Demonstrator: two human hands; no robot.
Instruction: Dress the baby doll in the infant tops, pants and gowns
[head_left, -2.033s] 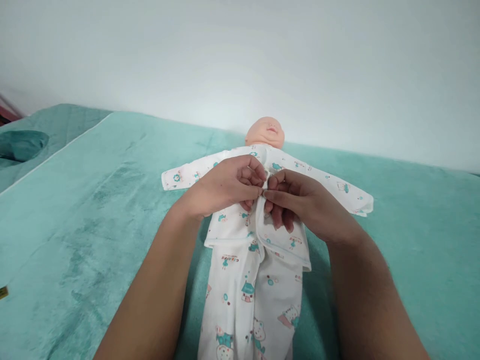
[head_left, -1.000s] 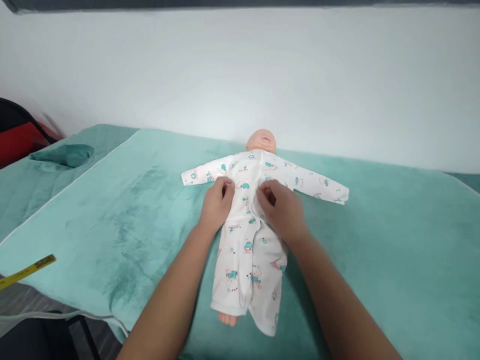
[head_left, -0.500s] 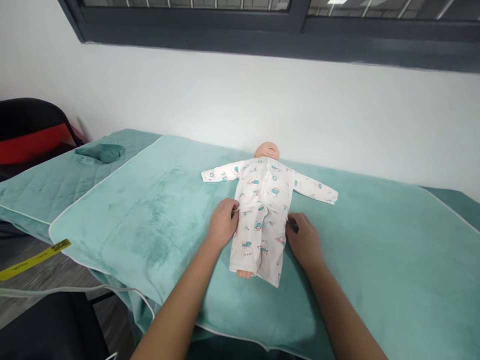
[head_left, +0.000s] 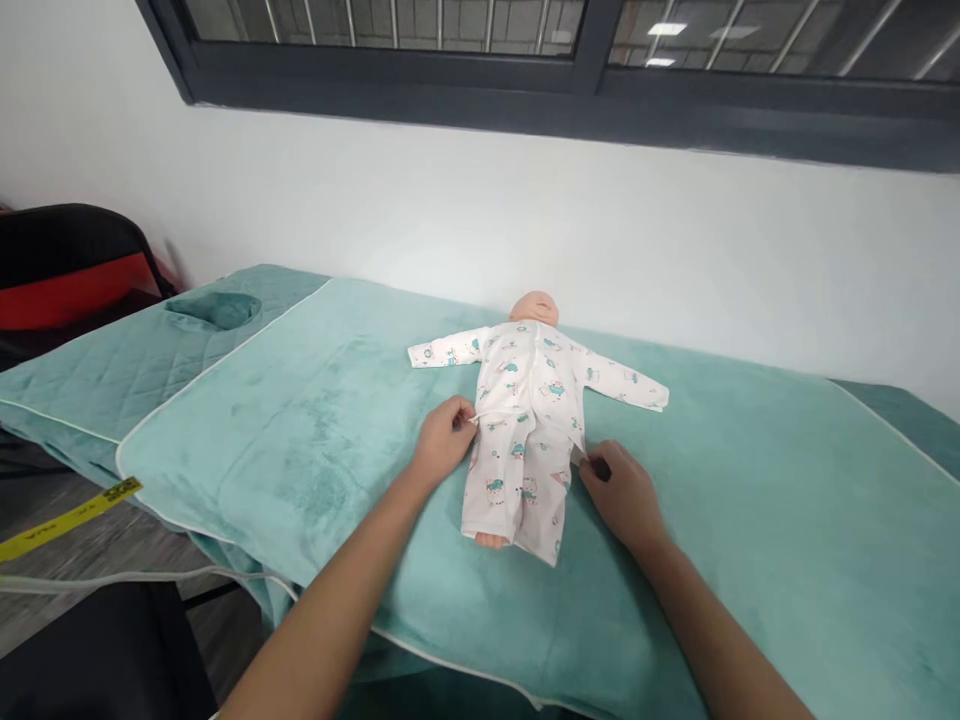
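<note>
A baby doll (head_left: pixel 535 307) lies on its back on the green bed cover, head toward the wall. It wears a white printed long-sleeved top (head_left: pixel 517 370) with both sleeves spread out, and matching trousers (head_left: pixel 495 490); a foot peeks from one trouser leg. At the left side of the waist, my left hand (head_left: pixel 444 435) pinches the hem of the top. My right hand (head_left: pixel 619 490) pinches the opposite hem corner, drawn a little out from the doll's side. Fingertips partly cover the cloth they grip.
The bed with its green cover (head_left: pixel 712 520) stands against a white wall (head_left: pixel 450 220) below a dark window frame (head_left: pixel 390 85). A face hole (head_left: pixel 217 312) shows in its left end. Nearby are a black and red chair (head_left: pixel 79 275), a yellow strip (head_left: pixel 67 520) and a pale cable (head_left: pixel 135 577).
My right hand has moved slightly down and outward, pulling the hem corner away from the waist. The left hand stays at its side. The camera view has tilted up a little.
</note>
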